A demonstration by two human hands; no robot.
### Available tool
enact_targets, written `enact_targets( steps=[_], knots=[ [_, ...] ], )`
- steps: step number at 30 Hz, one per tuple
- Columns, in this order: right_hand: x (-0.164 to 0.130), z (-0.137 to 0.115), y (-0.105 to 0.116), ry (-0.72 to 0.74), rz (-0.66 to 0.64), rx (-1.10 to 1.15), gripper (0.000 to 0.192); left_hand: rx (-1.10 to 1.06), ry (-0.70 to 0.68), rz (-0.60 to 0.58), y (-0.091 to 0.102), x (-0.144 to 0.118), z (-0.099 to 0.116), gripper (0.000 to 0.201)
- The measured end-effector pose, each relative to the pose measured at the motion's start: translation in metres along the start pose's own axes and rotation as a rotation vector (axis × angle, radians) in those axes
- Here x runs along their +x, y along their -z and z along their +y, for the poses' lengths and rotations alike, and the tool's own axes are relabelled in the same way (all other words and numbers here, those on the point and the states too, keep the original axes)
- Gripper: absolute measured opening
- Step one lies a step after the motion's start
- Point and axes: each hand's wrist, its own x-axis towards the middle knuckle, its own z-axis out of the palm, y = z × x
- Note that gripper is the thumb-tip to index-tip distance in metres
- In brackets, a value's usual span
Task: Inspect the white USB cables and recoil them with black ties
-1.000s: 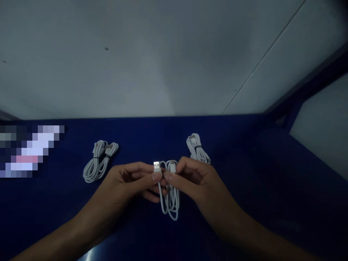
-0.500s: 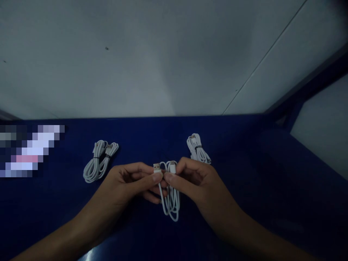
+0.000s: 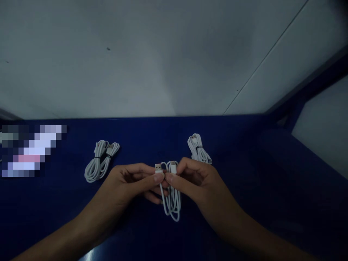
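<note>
A white USB cable point(image 3: 173, 208) hangs in loose loops between my two hands, above the blue surface. My left hand point(image 3: 138, 181) pinches it just below a USB plug, whose metal end points away from me. Closed on the same cable, my right hand point(image 3: 195, 177) has its thumb against the loops below a second white connector. The two thumb tips nearly meet. Parts of the loops are hidden behind my fingers.
Two white cable bundles point(image 3: 98, 163) with dark ties lie left of my hands on the blue table point(image 3: 152, 137). Another tied cable bundle point(image 3: 199, 148) lies beyond my right hand. A pixelated bright patch is at far left. A pale panel point(image 3: 130, 72) borders the table's far side.
The whole view has shifted very slightly. My hands keep the same grip on the cable, and the bundles lie where they were.
</note>
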Motion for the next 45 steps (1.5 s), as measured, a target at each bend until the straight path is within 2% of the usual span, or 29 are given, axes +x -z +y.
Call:
enact_targets(
  steps=[17,22,32,37,41,45],
  knots=[
    [0.0007,-0.0029,-0.0024,-0.027,0.005,-0.046,0.027,0.023,-0.027,-0.022,-0.0006,-0.0018,0.0033,0.011],
    [-0.0016,-0.0065,-0.0032,-0.069,0.015,-0.035,0.033,0.038,-0.027,-0.006,0.0,-0.0017,0.0036,0.004],
    [-0.0037,-0.0055,-0.0021,-0.099,-0.031,0.052,0.034,0.028,-0.034,0.005,-0.0014,-0.0027,0.0031,0.012],
    [-0.0058,-0.001,0.0005,-0.084,0.036,0.023,0.03,0.012,-0.039,0.009,-0.0034,-0.004,0.0057,0.012],
    [-0.0052,-0.005,-0.001,-0.068,-0.02,0.016,0.03,0.052,-0.027,0.047,-0.005,-0.0043,0.0085,0.013],
    [-0.0042,-0.0068,-0.0016,-0.058,-0.015,0.016,0.032,0.065,-0.019,0.042,-0.0056,-0.0066,0.0094,0.02]
  ],
)
